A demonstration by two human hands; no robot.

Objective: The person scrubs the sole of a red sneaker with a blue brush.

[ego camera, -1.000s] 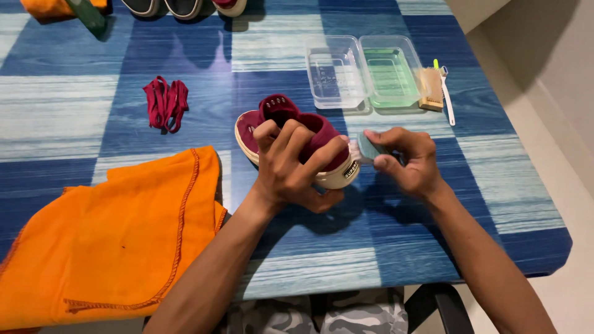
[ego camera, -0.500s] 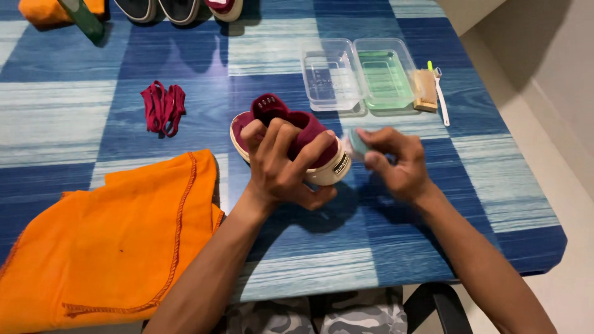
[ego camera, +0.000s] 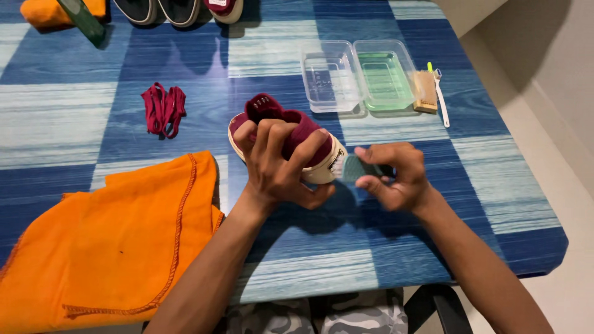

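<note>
Left grip point(ego camera: 281, 164) clasps maroon shoe point(ego camera: 291, 133) | right grip point(ego camera: 393, 176) pinches green brush point(ego camera: 359, 168) | table edge point(ego camera: 544, 260) near

Both forearms come up from the near edge of the table and angle toward each other, bare to the elbow. Left hand point(ego camera: 281, 164) is arched high, wrist bent, fingers point(ego camera: 297, 145) splayed and curled down in a firm clamp, thumb tucked underneath on the near side. Right hand point(ego camera: 393, 176) sits just beside it, palm turned inward, fingers folded tight in a pinch, knuckles up, fingertips almost meeting the left hand's.
</note>
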